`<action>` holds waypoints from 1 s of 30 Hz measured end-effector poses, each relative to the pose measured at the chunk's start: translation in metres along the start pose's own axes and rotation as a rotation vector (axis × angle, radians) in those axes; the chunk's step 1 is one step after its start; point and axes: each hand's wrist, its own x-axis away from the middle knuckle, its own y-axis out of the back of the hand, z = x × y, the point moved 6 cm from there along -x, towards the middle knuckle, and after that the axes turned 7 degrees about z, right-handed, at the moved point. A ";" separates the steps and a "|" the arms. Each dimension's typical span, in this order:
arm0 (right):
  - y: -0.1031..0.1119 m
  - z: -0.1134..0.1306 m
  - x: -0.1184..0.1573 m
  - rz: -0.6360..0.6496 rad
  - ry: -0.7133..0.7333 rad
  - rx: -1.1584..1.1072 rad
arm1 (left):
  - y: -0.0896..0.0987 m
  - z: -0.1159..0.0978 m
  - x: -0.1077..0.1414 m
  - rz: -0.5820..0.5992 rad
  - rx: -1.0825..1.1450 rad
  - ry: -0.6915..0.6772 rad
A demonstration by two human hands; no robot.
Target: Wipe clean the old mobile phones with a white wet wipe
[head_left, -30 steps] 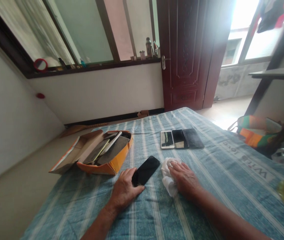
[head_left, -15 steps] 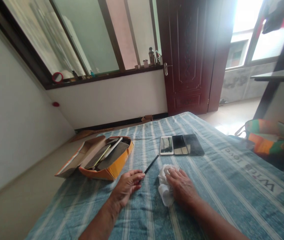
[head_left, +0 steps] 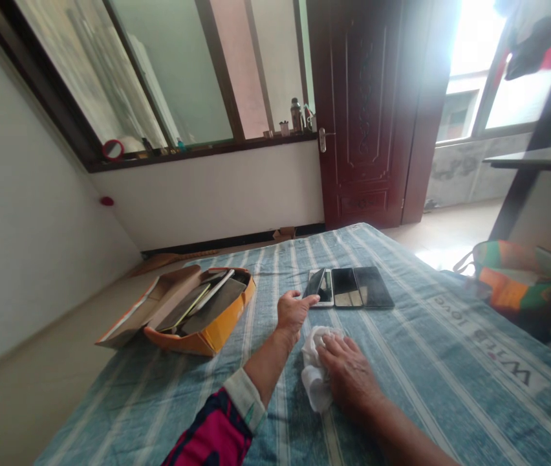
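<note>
A dark phone (head_left: 312,285) is held at its near end by my left hand (head_left: 295,312), the thumb and fingers closed on it. It is tilted and partly covers the left side of a white phone (head_left: 325,291) on the bed. Beside that lie a black phone (head_left: 347,287) and a larger dark phone (head_left: 375,287), side by side in a row. Nearer to me, my right hand (head_left: 350,369) presses down on a crumpled white cloth (head_left: 315,378), its fingers bent over the top.
On the left of the bed (head_left: 266,362), an open orange cardboard box (head_left: 227,320) holds several flat devices. A dark red door (head_left: 363,116) stands beyond the bed. At the right is a colourful bag (head_left: 513,285), with a dark shelf (head_left: 528,158) above it.
My left hand has moved forward and right with the dark phone, from beside the box to the white phone. My right hand stays on the cloth.
</note>
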 end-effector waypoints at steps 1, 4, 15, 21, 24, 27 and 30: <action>0.000 0.000 0.000 0.001 0.000 0.001 | -0.004 -0.001 -0.004 -0.010 -0.063 -0.018; -0.001 0.000 0.000 0.019 -0.006 -0.003 | -0.012 -0.005 -0.011 -0.019 -0.262 -0.055; -0.008 -0.003 0.000 0.053 -0.015 0.038 | -0.032 -0.010 -0.010 -0.040 -0.686 -0.050; -0.008 -0.004 0.000 0.038 -0.008 0.049 | -0.043 -0.009 -0.013 -0.033 -0.756 -0.070; -0.008 -0.003 0.001 0.027 -0.009 0.053 | -0.048 -0.011 -0.012 -0.027 -0.772 -0.091; -0.007 -0.003 0.001 0.034 -0.011 0.054 | -0.051 -0.012 -0.011 -0.016 -0.781 -0.111; -0.006 -0.003 0.002 0.055 -0.013 0.054 | -0.049 -0.013 -0.008 -0.005 -0.791 -0.144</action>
